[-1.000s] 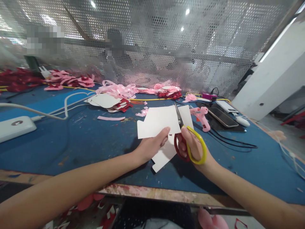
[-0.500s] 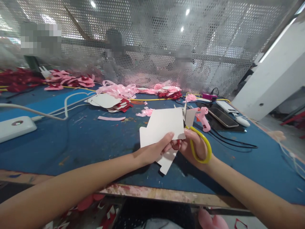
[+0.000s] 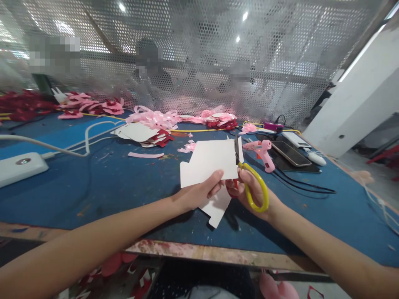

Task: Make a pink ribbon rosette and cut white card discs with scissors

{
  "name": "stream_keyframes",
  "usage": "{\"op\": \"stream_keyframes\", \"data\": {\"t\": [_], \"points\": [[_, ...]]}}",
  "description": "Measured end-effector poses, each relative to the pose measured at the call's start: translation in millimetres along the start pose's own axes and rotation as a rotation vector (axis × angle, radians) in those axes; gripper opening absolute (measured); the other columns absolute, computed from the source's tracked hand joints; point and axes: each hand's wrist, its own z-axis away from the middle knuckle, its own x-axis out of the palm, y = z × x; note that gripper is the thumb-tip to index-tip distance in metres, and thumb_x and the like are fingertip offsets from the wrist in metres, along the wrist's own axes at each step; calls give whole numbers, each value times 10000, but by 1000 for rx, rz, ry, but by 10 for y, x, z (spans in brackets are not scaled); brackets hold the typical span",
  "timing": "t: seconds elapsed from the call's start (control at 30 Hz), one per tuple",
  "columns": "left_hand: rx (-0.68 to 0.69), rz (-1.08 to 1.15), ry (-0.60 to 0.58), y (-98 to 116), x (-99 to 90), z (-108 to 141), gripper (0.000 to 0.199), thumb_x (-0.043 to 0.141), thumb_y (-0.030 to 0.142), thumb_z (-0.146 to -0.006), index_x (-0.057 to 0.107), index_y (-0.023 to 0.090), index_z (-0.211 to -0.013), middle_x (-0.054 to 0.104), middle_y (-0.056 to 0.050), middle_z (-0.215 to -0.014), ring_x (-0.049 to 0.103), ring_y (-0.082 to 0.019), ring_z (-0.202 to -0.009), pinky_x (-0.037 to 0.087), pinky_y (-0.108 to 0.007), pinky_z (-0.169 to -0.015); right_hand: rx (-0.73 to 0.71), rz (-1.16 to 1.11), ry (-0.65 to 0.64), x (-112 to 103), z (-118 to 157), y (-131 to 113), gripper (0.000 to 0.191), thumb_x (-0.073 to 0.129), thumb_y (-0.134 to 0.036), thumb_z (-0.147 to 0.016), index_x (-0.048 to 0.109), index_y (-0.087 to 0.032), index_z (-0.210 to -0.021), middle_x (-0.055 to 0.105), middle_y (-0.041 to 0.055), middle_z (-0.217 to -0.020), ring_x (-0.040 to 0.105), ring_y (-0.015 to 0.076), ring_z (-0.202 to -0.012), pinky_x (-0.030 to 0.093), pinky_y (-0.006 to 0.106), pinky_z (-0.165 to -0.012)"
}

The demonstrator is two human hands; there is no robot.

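My left hand (image 3: 202, 192) pinches the lower edge of a white card (image 3: 212, 160) between thumb and fingers, above the table. My right hand (image 3: 254, 201) is closed around scissors (image 3: 266, 193) with a yellow handle loop. Their dark blades point away from me at the card's right edge, and a narrow white strip stands just right of them. Some red shows at my right fingertips; I cannot tell what it belongs to. Under my hands lies a second white card shape (image 3: 216, 214), partly hidden.
A pink glue gun (image 3: 264, 154) lies right of the scissors, near a phone (image 3: 291, 153) and cables. White and red cutouts (image 3: 140, 133), pink ribbons (image 3: 156, 118) and a pink strip (image 3: 146, 155) lie at the back left. A white power strip (image 3: 21, 168) sits far left.
Both hands, the card and the scissors have shifted slightly left. The white strip beyond the blades looks narrower, and more of the glue gun shows.
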Motion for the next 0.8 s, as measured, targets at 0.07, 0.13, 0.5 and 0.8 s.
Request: {"op": "stream_keyframes", "data": {"t": [0.07, 0.13, 0.5, 0.8], "points": [[8, -5, -27, -4, -1, 5, 558, 178, 579, -875, 279, 190, -487, 297, 33, -516, 345, -122, -552, 322, -268, -629, -11, 2, -4, -10, -2, 5, 281, 739, -427, -655, 590, -197, -712, 464, -41, -566, 419, 85, -527, 338, 199, -467], [-12, 1, -20, -10, -6, 4, 560, 180, 579, -875, 278, 189, -485, 296, 35, -509, 346, -119, -546, 324, -270, -640, -24, 47, 30, -5, 2, -8, 309, 712, -464, -676, 569, -191, -650, 444, -36, -550, 410, 91, -521, 311, 209, -451], [-83, 28, 46, -33, -39, -23, 572, 204, 615, -851, 286, 195, -473, 303, 31, -513, 372, -127, -554, 334, -269, -608, -58, 74, -23, 68, 40, -17, 156, 694, -334, -716, 630, -200, -761, 521, -10, -675, 460, 111, -606, 400, 240, -582], [-15, -5, -30, -3, -19, -4, 535, 236, 544, -869, 328, 194, -474, 362, 36, -492, 376, -114, -524, 345, -259, -637, 24, -24, 105, -6, -25, -36, 274, 787, -366, -605, 595, -183, -677, 500, -51, -558, 431, 58, -473, 350, 179, -438]]}}
